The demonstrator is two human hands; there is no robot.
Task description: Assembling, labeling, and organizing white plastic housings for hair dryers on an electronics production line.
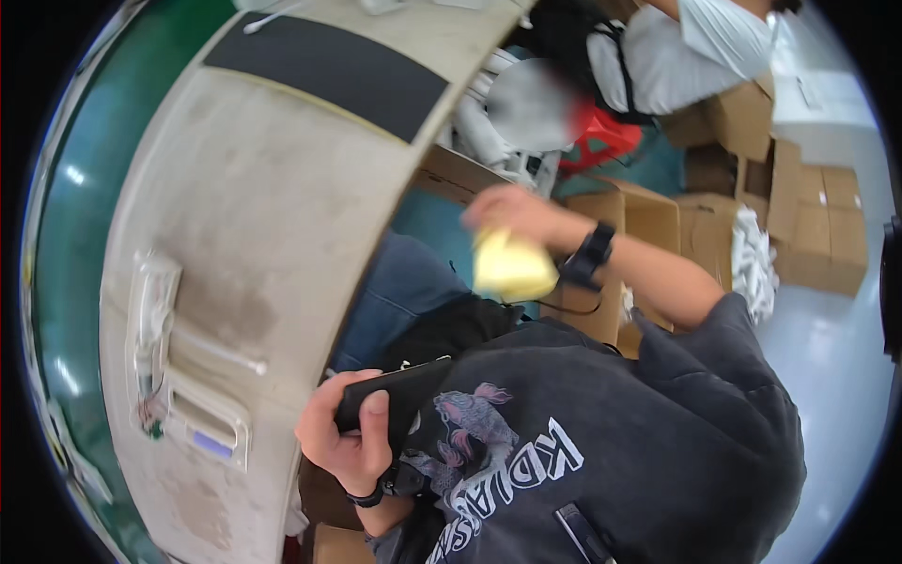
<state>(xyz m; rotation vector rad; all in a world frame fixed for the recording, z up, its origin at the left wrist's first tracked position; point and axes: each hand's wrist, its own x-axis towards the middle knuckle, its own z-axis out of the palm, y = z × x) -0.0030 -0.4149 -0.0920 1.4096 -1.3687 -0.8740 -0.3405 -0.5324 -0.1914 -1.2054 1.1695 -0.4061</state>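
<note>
My left hand [346,437] is closed around a flat black phone-like object [390,390], with the thumb on its face, just off the table's near edge and in front of my dark shirt. My right hand [517,218], blurred by motion, is out above the floor beside the table. A soft-looking yellow piece [512,267], maybe a cloth, hangs under its fingers; the blur hides its exact kind. Across the table lie a white plastic housing part [155,310] with wires at one end, a white rod [221,350] and a white frame-shaped handle part [209,418].
The pale table [272,188] fills the left side, with a black mat [329,70] at its far end. Cardboard boxes [822,226] stand at the right, near bagged white parts [754,268]. A red stool [601,141] and another person in white [676,56] are at the back.
</note>
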